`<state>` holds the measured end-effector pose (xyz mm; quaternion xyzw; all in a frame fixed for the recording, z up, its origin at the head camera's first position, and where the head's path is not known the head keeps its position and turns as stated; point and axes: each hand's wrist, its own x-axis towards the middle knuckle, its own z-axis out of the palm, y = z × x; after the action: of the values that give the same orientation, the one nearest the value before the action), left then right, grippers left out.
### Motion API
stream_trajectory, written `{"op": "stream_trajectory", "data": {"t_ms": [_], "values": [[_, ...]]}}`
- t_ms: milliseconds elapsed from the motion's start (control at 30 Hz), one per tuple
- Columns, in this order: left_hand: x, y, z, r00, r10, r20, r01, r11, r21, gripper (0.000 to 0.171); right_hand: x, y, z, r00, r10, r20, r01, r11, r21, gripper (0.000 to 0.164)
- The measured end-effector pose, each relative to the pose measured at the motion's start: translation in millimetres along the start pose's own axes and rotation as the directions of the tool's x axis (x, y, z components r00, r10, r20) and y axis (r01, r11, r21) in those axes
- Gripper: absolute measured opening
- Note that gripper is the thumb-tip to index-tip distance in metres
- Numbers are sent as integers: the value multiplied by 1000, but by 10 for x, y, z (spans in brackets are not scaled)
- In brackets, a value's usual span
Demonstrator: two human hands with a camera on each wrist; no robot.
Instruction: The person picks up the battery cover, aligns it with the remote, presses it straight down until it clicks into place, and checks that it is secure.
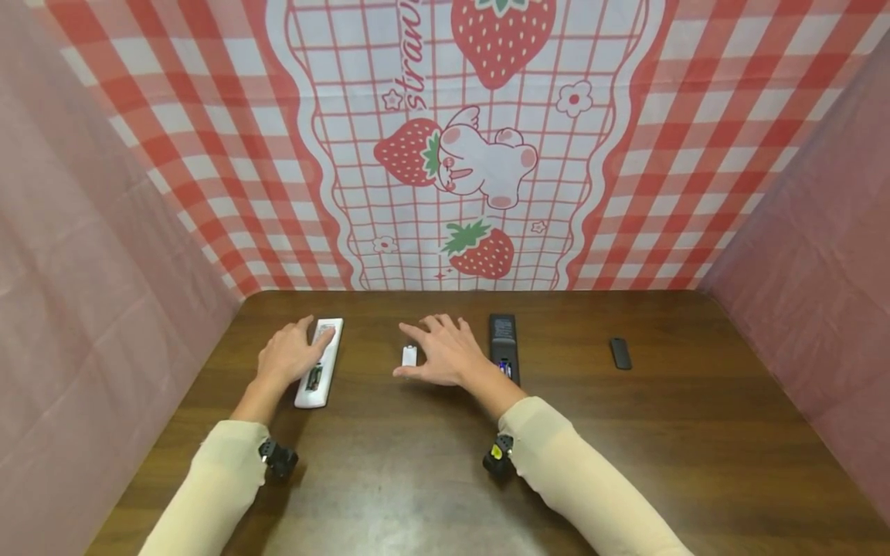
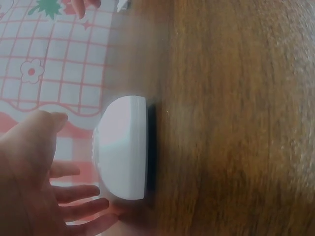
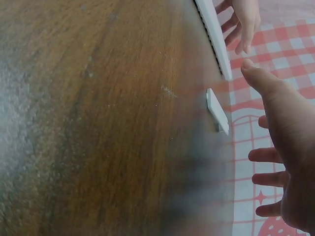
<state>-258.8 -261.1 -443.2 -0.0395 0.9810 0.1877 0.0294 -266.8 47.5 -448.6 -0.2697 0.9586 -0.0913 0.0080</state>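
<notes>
A white remote control [image 1: 318,386] lies on the table, its battery compartment uncovered and dark batteries showing inside. Over its left side reaches my left hand [image 1: 288,351], fingers spread and thumb across the remote in the head view. In the left wrist view the end of the white remote [image 2: 123,147] faces the camera beside the loosely extended fingers. My right hand [image 1: 445,351] hovers with spread fingers around a small white battery cover [image 1: 409,356], gripping nothing. The right wrist view shows that white cover [image 3: 217,110] lying tilted on the table below the thumb.
A black remote [image 1: 503,332] with batteries in its bay lies right of my right hand, partly hidden by the wrist. Farther right is a small black battery cover [image 1: 620,354]. The brown wooden table [image 1: 389,479] meets a strawberry-print cloth [image 1: 445,193] behind.
</notes>
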Motion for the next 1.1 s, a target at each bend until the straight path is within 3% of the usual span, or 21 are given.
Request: {"op": "stream_trajectory", "data": {"t_ms": [433, 700, 800, 1100], "values": [[52, 18, 53, 1000, -18, -2, 18, 1000, 9, 86, -8, -35, 44, 1000, 29, -1, -29, 999, -22, 84], [552, -491, 469, 1000, -18, -18, 18, 1000, 21, 98, -23, -40, 64, 1000, 29, -9, -29, 999, -31, 74], [663, -592, 547, 1000, -7, -6, 7, 1000, 24, 107, -24, -39, 71, 999, 28, -15, -29, 999, -30, 72], [656, -481, 518, 999, -35, 13, 35, 999, 9, 90, -36, -60, 91, 999, 47, 7, -47, 999, -18, 70]]}}
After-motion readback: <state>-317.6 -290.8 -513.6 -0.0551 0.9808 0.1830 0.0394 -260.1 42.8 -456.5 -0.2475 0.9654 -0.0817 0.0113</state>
